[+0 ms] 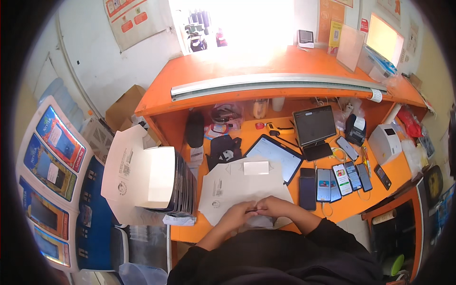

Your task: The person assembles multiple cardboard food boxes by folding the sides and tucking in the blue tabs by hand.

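A flat white die-cut cardboard box blank, lying unfolded on the orange table, is pinched at its near edge by the left hand and right hand (touching), with folding seemingly barely begun.

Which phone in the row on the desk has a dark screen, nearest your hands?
The black phone at the row's left end; its screen is dark, while the neighbours show lit colourful screens.
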